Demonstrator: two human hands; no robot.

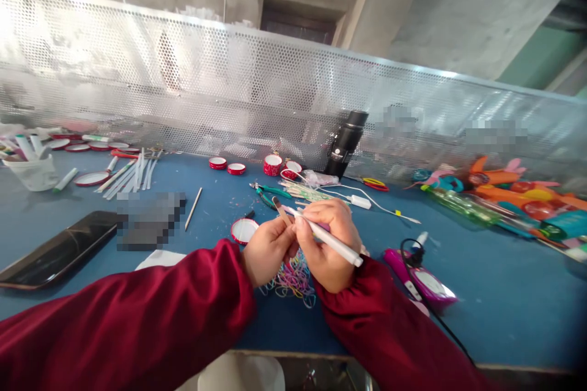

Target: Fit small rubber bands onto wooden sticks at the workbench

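My left hand (268,245) pinches a flat wooden craft stick (281,211) that looks darker at its upper end. In my right hand (331,241) is a white marker pen (337,246), gripped as for writing, its tip close beside the stick; whether the two touch I cannot tell. Beneath both hands lies a tangle of colourful rubber bands (296,284), partly covered. A round white lid with a red rim (244,231) rests just beyond my left hand. Pliers with teal handles (266,197) lie farther back.
On the left are a phone (59,250), plastic strips (132,177) and a cup of markers (32,171). A black bottle (346,143) stands by the perforated metal divider (275,85). A magenta device (422,278) with a black cable sits right; orange toys (509,186) lie beyond.
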